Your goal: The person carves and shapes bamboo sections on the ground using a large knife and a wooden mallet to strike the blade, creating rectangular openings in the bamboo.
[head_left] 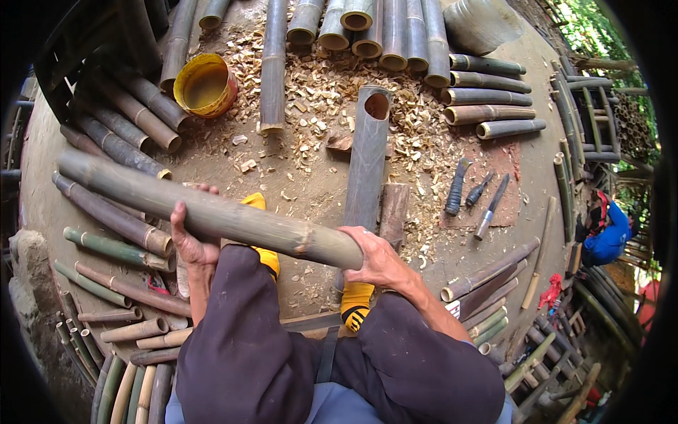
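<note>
A thick grey-brown bamboo pole [247,225] lies slantwise across my lap in the air, its left end higher in the picture and slightly blurred. My right hand [381,258] wraps round its right end. Under its middle, my left hand [194,244] bears it, the thumb up along the near side and fingertips showing past the far side. Beyond my knees, a bamboo tube [364,166] with an oval opening cut near its far end rests on a short wooden block [342,143]. Beside it stands another wooden piece [393,212].
Pale wood chips [311,113] cover the ground ahead. To the right, a dark-handled tool [458,187], a small tool [480,189] and a knife [492,208] lie on a reddish board [508,162]. A yellow bucket [212,106] stands front left. Cut bamboo surrounds me; a person in blue [609,237] is at far right.
</note>
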Demonstrator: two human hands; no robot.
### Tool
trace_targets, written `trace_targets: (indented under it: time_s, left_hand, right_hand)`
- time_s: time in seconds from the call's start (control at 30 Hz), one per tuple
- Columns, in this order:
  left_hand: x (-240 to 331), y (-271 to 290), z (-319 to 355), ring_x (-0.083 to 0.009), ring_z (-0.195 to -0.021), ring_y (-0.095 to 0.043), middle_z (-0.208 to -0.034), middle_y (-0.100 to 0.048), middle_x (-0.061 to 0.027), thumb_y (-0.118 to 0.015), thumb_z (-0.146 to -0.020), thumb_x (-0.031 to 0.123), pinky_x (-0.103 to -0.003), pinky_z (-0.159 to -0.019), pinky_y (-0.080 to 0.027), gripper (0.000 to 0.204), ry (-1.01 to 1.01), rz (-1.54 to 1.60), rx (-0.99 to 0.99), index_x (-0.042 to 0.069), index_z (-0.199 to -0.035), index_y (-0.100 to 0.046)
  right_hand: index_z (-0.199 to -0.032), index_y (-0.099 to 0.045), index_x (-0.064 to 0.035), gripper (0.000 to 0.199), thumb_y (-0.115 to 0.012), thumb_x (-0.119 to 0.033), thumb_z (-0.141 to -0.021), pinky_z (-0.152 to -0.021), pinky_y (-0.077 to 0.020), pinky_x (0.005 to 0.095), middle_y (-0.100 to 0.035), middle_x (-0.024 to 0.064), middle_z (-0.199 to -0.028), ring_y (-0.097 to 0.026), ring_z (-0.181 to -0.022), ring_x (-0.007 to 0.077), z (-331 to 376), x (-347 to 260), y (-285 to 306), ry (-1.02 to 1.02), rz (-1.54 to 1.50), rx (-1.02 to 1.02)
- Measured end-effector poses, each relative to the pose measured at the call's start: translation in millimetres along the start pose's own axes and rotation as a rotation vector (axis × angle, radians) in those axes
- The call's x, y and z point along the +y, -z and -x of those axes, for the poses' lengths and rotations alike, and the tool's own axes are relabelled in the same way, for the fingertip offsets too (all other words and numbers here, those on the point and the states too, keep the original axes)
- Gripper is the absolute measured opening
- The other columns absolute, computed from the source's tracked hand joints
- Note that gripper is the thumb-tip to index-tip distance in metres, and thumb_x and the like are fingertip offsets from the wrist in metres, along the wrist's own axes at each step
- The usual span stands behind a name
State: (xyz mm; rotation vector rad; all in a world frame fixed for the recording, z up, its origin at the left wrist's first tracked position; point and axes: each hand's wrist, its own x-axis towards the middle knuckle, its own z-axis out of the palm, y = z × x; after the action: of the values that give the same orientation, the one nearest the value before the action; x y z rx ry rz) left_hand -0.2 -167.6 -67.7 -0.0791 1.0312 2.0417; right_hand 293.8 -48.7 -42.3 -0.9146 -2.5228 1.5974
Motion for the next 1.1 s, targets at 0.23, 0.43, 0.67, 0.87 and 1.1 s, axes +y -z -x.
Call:
trace_targets:
  time_s: [0.23,0.43,0.67,0.87,1.1]
  left_hand:
    - [40.8,-118.7,-8.5,-0.0284,-0.102,-0.051,-0.108,-0.049,-0.0153,-0.056,-0.081,0.029,-0.043,-0.096,-0.041,0.056,-0.215,-0.156,-0.393,-0.004,-0.123,-0.037]
    - [51.1,-218.3,14.7,-0.0266,-0.100,-0.057,-0.108,-0.055,-0.0162,-0.059,-0.080,0.026,-0.040,-0.090,-0.045,0.056,-0.205,-0.447,-0.686,-0.004,-0.122,-0.039]
    - [14.1,-309.0,51.5,-0.0234,-0.073,-0.059,-0.083,-0.055,-0.0133,-0.063,-0.072,0.029,-0.039,-0.066,-0.053,0.047,-0.269,-0.625,-0.727,-0.002,-0.104,-0.047]
    - [-33.3,-304.1,38.9,-0.0216,-0.076,-0.060,-0.084,-0.059,-0.0132,-0.064,-0.073,0.016,-0.035,-0.070,-0.051,0.038,-0.272,-0.596,-0.855,-0.004,-0.103,-0.052]
    - [-50.5,-278.4,18.0,-0.0217,-0.084,-0.063,-0.091,-0.065,-0.0115,-0.068,-0.073,0.027,-0.035,-0.080,-0.050,0.041,-0.554,-0.952,-0.790,-0.002,-0.102,-0.060]
  right_hand:
    - [-0.117,-0.042,-0.0023,0.064,-0.071,-0.013,-0.060,-0.082,-0.0454,0.0428,-0.056,0.0210,-0.100,-0.056,-0.094,0.0396,-0.5,7.5,-20.9,0.004,-0.007,0.256]
    - [-0.120,-0.042,-0.0018,0.065,-0.074,-0.013,-0.066,-0.083,-0.0460,0.0428,-0.054,0.0223,-0.108,-0.056,-0.097,0.0395,-18.8,25.8,-1.3,0.176,0.035,0.562]
    - [-0.129,-0.041,-0.0079,0.066,-0.073,-0.013,-0.071,-0.081,-0.0482,0.0369,-0.057,0.0136,-0.107,-0.058,-0.094,0.0251,0.6,55.9,25.8,-0.045,-0.115,0.667]
    - [-0.124,-0.048,-0.0077,0.055,-0.070,-0.008,-0.073,-0.072,-0.0511,0.0291,-0.059,0.0091,-0.099,-0.059,-0.085,0.0167,74.0,118.4,15.5,-0.362,-0.201,0.816]
    - [-0.118,-0.051,-0.0012,0.047,-0.066,-0.005,-0.073,-0.069,-0.0495,0.0332,-0.060,0.0142,-0.088,-0.061,-0.080,0.0225,119.9,141.0,8.7,-0.499,-0.092,0.859]
